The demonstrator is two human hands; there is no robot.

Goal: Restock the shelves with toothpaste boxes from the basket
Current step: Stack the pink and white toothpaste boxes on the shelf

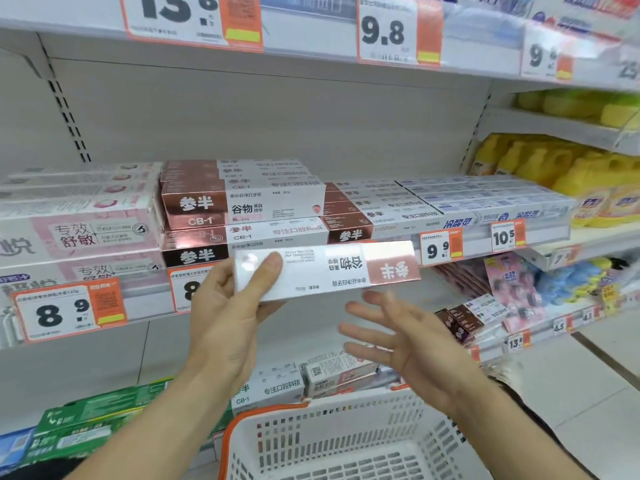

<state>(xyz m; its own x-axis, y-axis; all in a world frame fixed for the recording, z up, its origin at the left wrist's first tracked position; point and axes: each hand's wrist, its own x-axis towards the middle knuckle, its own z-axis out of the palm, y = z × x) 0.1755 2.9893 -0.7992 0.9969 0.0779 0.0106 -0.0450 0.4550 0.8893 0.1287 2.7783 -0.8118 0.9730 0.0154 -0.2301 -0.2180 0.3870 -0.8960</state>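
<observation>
While my left grip (239, 299) clamps one end of the box (325, 271), upside-down print shows it needs turning; my right grip (398, 330) hovers below, fingers spread, holding nothing. Box sits before the shelf (381, 147), above the basket (311, 431).

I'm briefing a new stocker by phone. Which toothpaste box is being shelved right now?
Find the middle shelf with rose-and-white toothpaste stacks. Just in front, above the white basket, the left hand holds one matching box. Unlike its shelved neighbours, its print is upside down.
</observation>
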